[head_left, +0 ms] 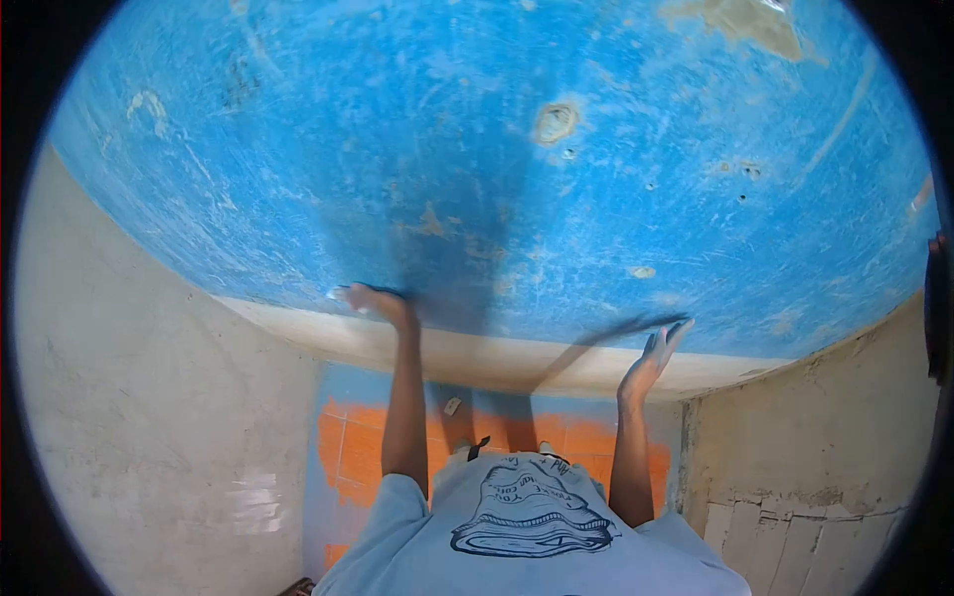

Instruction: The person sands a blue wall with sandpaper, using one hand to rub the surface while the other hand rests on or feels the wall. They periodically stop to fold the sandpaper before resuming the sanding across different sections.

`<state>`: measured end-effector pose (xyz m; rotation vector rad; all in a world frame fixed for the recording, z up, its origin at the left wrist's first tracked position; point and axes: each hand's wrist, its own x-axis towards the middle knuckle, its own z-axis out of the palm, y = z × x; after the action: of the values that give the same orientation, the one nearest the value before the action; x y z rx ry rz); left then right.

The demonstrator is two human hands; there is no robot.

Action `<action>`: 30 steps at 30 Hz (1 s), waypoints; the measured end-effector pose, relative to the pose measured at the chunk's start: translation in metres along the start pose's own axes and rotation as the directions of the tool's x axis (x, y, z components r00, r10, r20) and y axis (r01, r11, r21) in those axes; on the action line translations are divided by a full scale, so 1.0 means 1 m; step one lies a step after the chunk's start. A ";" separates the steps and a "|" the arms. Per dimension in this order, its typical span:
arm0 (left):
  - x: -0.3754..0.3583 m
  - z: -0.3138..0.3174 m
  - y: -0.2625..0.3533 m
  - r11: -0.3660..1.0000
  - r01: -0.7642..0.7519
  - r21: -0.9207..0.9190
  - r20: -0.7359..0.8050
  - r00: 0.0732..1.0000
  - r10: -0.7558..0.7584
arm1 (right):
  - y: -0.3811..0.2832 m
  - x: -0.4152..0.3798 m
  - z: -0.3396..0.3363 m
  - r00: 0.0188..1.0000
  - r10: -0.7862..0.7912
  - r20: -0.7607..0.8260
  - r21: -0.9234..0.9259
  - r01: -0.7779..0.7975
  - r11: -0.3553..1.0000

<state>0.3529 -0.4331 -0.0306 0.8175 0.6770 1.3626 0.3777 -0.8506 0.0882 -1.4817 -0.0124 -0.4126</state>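
Note:
A large blue wall with pale scuffs and chipped patches fills the upper view. My left hand is at the wall's lower part, left of centre, slightly blurred, with something small and whitish at its fingertips that I cannot make out. On the right, my right hand is raised near the blue wall's lower edge, fingers stretched out and pointing up, with nothing seen in it. Shadows of the arms fall on the wall. Whether either palm touches the surface cannot be told.
Below the blue runs a cream band. Orange floor tiles lie beneath, with a small pale piece on them. Grey walls stand at both sides. A dark object is at the far right edge.

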 end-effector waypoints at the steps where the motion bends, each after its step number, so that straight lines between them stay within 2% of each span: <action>1: 0.005 0.008 0.016 0.997 0.043 -0.070 0.016 0.999 -0.042 | 0.004 0.004 -0.002 1.000 0.004 0.023 -0.021 -0.003 1.000; 4: -0.013 -0.005 -0.045 0.961 -0.209 0.183 0.103 0.976 0.193 | 0.008 0.006 -0.002 0.995 -0.011 0.095 -0.115 0.022 0.993; 7: -0.132 0.016 -0.053 0.995 0.033 0.090 0.163 0.985 -0.047 | 0.007 0.007 -0.009 0.988 -0.028 0.152 -0.172 0.054 0.984; 8: -0.198 0.054 -0.008 0.980 0.057 0.192 0.080 0.994 -0.073 | 0.008 0.008 -0.011 0.985 -0.023 0.171 -0.160 0.051 0.986; 10: -0.263 0.044 -0.030 0.944 0.076 0.321 0.222 0.963 -0.153 | 0.013 0.008 -0.019 0.975 -0.037 0.218 -0.153 0.071 0.986; 12: -0.273 0.047 -0.009 0.937 0.108 0.333 0.224 0.956 -0.189 | 0.021 0.012 -0.023 0.959 -0.086 0.269 -0.151 0.130 0.980; 14: -0.253 0.042 -0.013 0.957 0.113 0.267 0.235 0.956 -0.178 | 0.016 0.015 -0.028 0.948 -0.076 0.309 -0.160 0.131 0.978; 15: -0.217 0.027 -0.037 0.975 0.100 0.197 0.241 0.959 -0.147 | 0.013 0.014 -0.032 0.941 -0.067 0.331 -0.164 0.127 0.978; 17: -0.130 -0.017 -0.084 0.852 -0.154 0.500 0.255 0.967 0.025 | 0.013 0.015 -0.040 0.931 -0.050 0.362 -0.103 0.093 0.990; 19: -0.089 0.009 -0.014 0.918 -0.048 0.393 0.093 0.996 0.012 | 0.008 0.016 -0.043 0.920 -0.037 0.391 -0.054 0.063 0.997; 21: -0.105 0.048 0.058 0.970 0.012 0.244 0.046 0.999 -0.024 | 0.002 0.018 -0.047 0.909 -0.023 0.416 -0.034 0.041 0.999; 22: -0.114 0.059 0.074 0.985 0.044 0.164 0.028 0.998 -0.049 | 0.007 0.019 -0.052 0.892 -0.037 0.450 -0.030 0.057 0.998; 25: -0.158 0.074 0.053 0.956 -0.137 0.259 0.074 0.990 0.121 | 0.021 0.026 -0.070 0.846 -0.066 0.530 -0.002 0.079 0.997; 26: -0.165 0.060 0.006 0.958 -0.149 0.245 0.116 0.986 0.123 | 0.018 0.027 -0.074 0.833 -0.068 0.549 0.024 0.065 0.998; 28: -0.228 0.065 -0.028 0.969 -0.115 0.218 0.164 0.983 0.080 | 0.012 0.032 -0.081 0.811 -0.046 0.584 0.040 0.028 0.999; 29: -0.287 0.083 -0.012 0.975 -0.069 0.213 0.168 0.985 0.033 | 0.009 0.034 -0.086 0.801 -0.018 0.599 0.028 0.002 1.000; 30: -0.328 0.071 -0.050 0.969 -0.001 0.247 0.259 0.964 -0.065 | 0.004 0.033 -0.089 0.792 0.004 0.611 0.034 -0.032 0.999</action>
<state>0.4058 -0.7680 -0.0461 1.1594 0.6505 1.1249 0.3882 -0.9453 0.0838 -1.5156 -0.5239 0.1040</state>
